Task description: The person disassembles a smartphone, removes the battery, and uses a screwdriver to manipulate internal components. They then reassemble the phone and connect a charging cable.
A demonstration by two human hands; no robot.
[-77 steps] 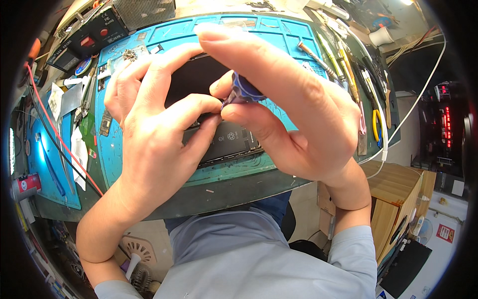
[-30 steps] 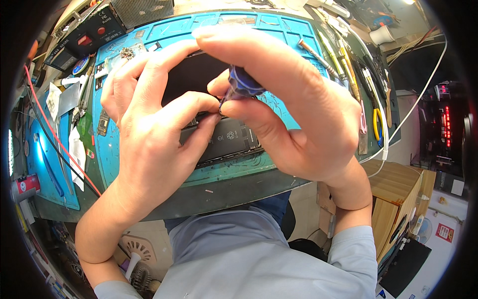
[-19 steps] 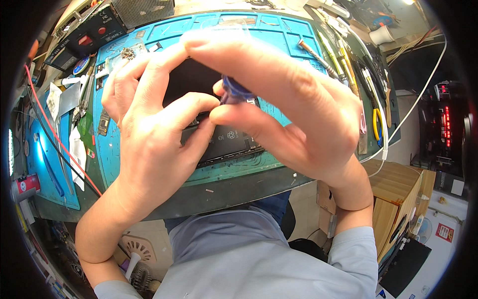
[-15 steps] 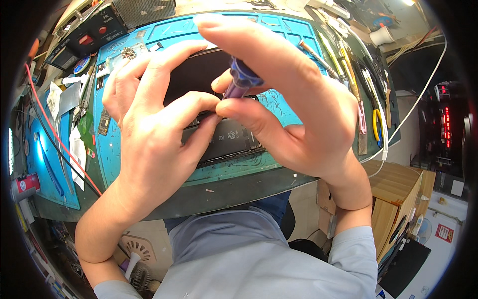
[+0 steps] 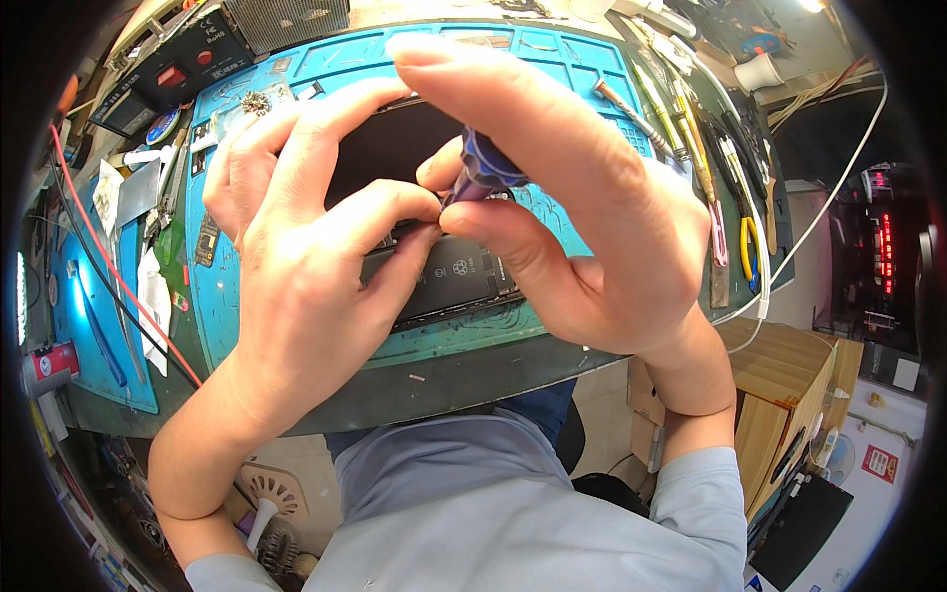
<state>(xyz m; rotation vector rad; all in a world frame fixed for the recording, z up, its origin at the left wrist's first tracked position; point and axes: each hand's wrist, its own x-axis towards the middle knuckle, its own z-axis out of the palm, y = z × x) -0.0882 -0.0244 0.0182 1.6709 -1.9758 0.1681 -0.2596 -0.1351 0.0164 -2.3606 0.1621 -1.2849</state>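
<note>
An opened phone lies under my hands, with a dark screen panel (image 5: pixel 378 156) behind and a black battery section (image 5: pixel 454 281) in front. My right hand (image 5: pixel 602 247) is closed on a small screwdriver (image 5: pixel 485 161) with a blue, scalloped top and purple shaft, held upright over the phone's middle, index finger arched above it. My left hand (image 5: pixel 296 266) rests over the phone's left part, thumb and index finger pinched at the screwdriver's lower end, which they hide; what they grip is hidden. Its other fingers curl over the dark panel.
A blue silicone mat (image 5: pixel 552 59) has compartments at the back. Hand tools (image 5: pixel 695 148) crowd the right, near a white cable (image 5: pixel 838 187). A black device (image 5: pixel 168 69) stands at back left, with red and black wires (image 5: pixel 128 296) along the left. A wooden cabinet (image 5: pixel 779 365) is below right.
My right hand and the screwdriver have shifted slightly, leftward at 0.6 seconds ago and back rightward since, with the tool's top changing tilt. My left hand has stayed almost still.
</note>
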